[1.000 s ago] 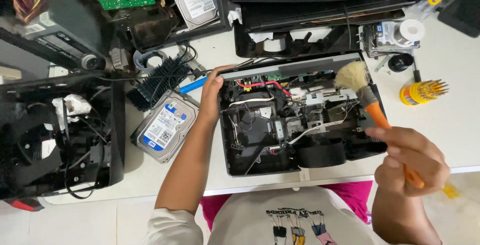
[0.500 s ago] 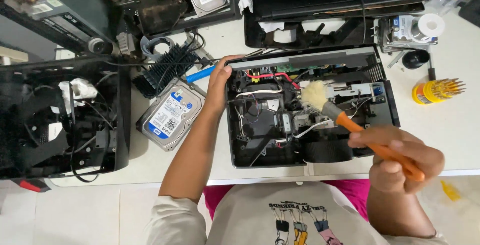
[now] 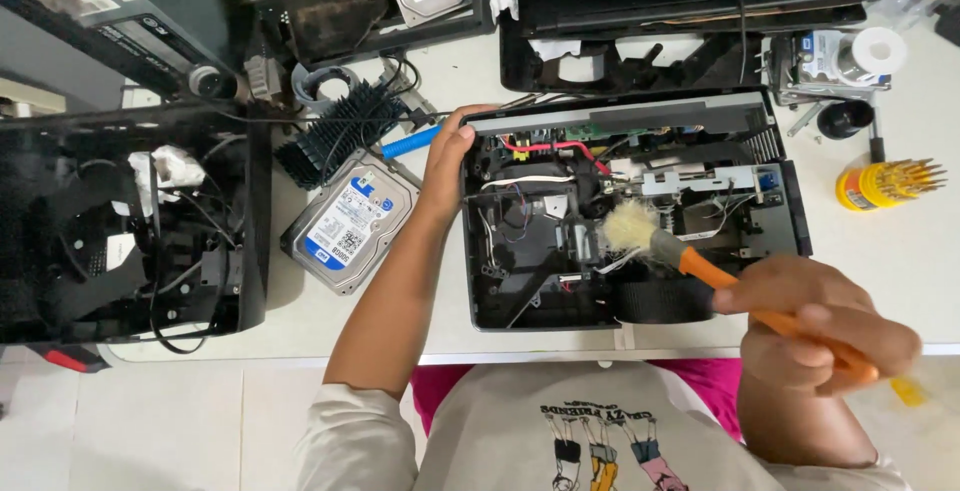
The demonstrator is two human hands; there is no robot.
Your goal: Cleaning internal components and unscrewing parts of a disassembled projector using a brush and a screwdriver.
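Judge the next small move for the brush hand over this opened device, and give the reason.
Probably a short sweep of the brush across the parts beside it: its pale bristles sit down among the wires at the middle of the opened black device, the right hand grips the orange handle, and the left hand braces the casing's upper-left corner.

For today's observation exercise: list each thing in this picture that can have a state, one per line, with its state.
Black device: cover off, insides exposed.
Brush: held, bristles down inside the device.
Right hand: closed on the brush handle.
Left hand: resting on the device's left edge.
Hard drive: lying flat, label up.
Left black casing: open, wires showing.
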